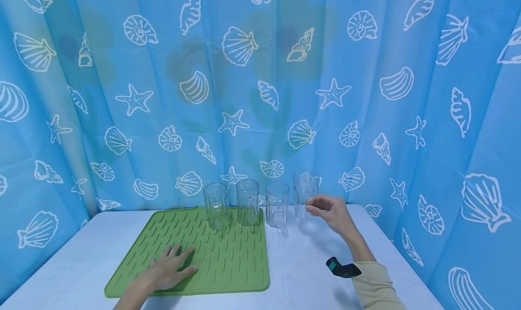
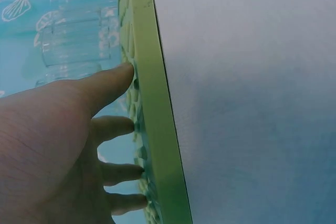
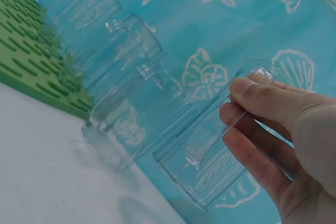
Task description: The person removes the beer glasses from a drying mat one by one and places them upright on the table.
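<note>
My right hand holds a clear glass mug at the back right of the table. In the right wrist view its thumb and fingers grip the handle, and the mug hangs with its base close over the white cloth. My left hand touches the front part of a green ribbed mat, fingers spread; the left wrist view has the fingertips at the mat's surface. Two glass mugs, one on the left and one beside it, stand on the mat's back right. A third mug stands just off its right edge.
A white cloth covers the table around the mat. Close behind the table's back edge hangs a blue curtain with shell prints, which also runs along both sides. A black strap piece sits at my right wrist.
</note>
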`<state>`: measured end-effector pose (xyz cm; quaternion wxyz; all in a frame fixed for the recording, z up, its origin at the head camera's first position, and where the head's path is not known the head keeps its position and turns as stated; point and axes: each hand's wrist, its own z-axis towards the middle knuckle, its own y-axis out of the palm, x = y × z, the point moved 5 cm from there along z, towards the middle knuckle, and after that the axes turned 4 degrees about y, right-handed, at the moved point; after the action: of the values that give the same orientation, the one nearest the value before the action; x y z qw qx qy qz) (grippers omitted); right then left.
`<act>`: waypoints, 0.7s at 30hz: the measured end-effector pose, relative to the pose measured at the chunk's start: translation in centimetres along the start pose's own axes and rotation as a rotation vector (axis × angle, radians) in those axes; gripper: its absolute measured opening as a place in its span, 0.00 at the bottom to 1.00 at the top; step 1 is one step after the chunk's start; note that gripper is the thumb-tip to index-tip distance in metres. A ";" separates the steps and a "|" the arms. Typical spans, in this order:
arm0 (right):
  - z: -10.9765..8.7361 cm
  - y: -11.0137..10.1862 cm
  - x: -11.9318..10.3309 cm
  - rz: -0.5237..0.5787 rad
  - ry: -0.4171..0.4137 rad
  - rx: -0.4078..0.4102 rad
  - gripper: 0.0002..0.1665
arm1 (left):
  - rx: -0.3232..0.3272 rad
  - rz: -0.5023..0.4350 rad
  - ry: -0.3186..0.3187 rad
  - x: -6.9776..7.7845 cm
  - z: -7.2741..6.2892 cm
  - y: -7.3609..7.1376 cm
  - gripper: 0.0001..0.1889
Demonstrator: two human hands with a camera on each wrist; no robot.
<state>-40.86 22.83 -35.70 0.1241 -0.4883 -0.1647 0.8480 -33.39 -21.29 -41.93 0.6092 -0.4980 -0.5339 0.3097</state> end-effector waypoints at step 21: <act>-0.4 1.5 3.5 -0.020 0.082 0.012 0.09 | -0.034 0.008 -0.024 -0.1 0.2 0.3 0.38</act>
<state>-42.35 22.78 -39.25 0.1424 -0.5202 -0.1592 0.8269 -33.62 -21.27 -42.23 0.5929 -0.5068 -0.5442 0.3090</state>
